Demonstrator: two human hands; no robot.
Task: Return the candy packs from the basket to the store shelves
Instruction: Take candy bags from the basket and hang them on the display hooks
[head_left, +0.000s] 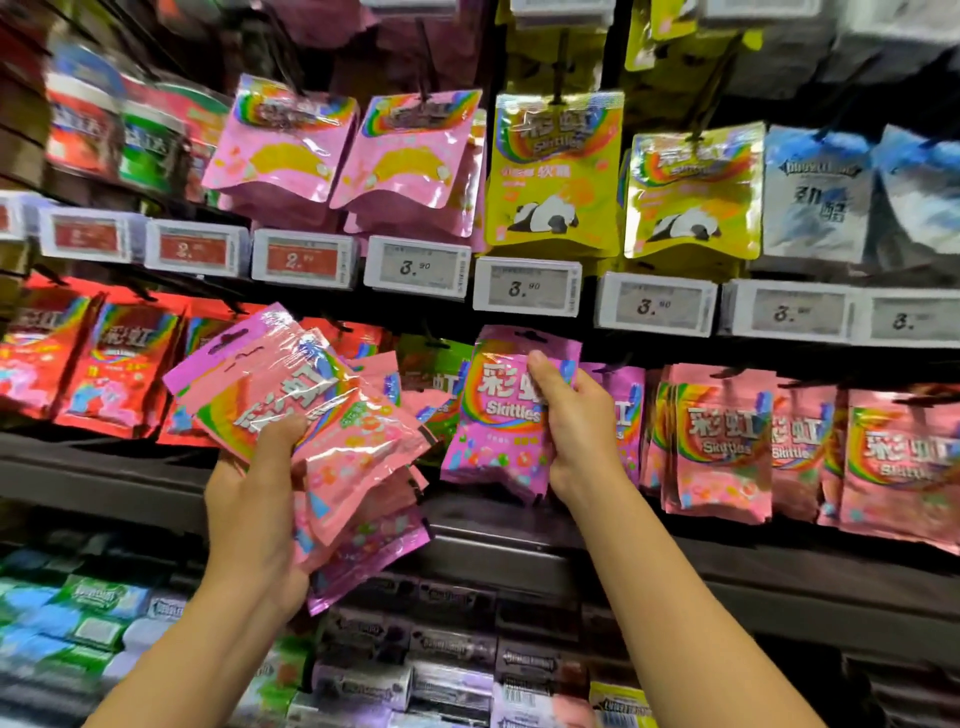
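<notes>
Purple pack: pinched by right hand below price tag. Pink stack: clutched in left hand; slippage likely, being loosely fanned.

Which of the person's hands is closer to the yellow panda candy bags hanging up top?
Right. The right hand is below the yellow panda bags, gripping a purple pack; the left hand is lower and farther left.
</notes>
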